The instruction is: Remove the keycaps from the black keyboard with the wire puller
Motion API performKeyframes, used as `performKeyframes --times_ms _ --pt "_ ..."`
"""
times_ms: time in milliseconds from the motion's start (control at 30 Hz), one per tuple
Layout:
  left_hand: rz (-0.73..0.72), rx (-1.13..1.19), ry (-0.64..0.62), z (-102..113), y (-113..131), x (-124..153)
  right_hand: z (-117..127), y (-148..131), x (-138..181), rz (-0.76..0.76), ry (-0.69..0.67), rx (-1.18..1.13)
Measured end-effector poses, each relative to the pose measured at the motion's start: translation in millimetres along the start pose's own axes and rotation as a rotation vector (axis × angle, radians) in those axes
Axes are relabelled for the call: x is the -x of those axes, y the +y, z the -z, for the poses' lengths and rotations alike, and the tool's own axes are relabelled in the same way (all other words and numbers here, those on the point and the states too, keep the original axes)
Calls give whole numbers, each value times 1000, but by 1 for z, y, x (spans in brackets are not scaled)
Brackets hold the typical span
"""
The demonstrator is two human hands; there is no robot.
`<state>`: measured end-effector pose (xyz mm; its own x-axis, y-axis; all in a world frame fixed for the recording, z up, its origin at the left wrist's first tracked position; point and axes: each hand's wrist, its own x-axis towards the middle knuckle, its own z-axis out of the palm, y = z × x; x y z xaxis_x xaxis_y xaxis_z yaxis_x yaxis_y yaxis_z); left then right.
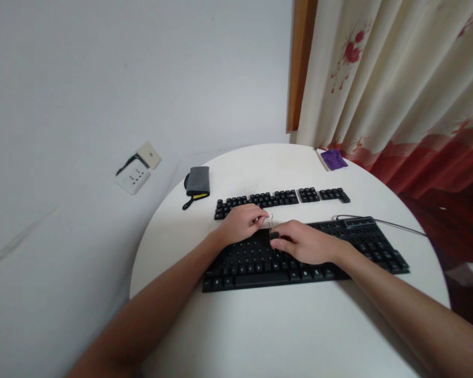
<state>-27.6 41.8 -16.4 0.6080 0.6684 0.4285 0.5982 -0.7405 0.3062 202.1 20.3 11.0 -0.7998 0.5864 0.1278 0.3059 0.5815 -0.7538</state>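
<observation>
A black keyboard (256, 281) lies across the white round table, with the keycaps off part of its left and middle area. Over it, my right hand (309, 242) is closed on the black handle of a wire keycap puller (274, 235), whose thin prongs point away from me. My left hand (240, 223) is pinched at the tips of those prongs; whatever its fingers hold is hidden. Behind the keyboard, loose black keycaps stand in rows, in a left group (286, 198), a middle block (308, 195) and a right group (333, 194).
A folded grey cloth (199, 180) with a black loop lies at the table's back left. At the back right is a purple cloth (333, 159). The keyboard's cable (394, 225) runs off the right edge. A wall with a socket (133, 176) stands left, a curtain (398, 94) right.
</observation>
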Motion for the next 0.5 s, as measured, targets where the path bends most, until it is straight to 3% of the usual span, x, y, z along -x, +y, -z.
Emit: performKeyframes --times_ms 267,400,500 --pt "-2 -24 28 1 1 0 -4 8 -4 -24 85 -143" --pt "118 55 110 8 15 -1 -4 13 -8 -39 282 -182" --pt "193 180 87 10 24 0 -5 16 -11 -52 454 -151"
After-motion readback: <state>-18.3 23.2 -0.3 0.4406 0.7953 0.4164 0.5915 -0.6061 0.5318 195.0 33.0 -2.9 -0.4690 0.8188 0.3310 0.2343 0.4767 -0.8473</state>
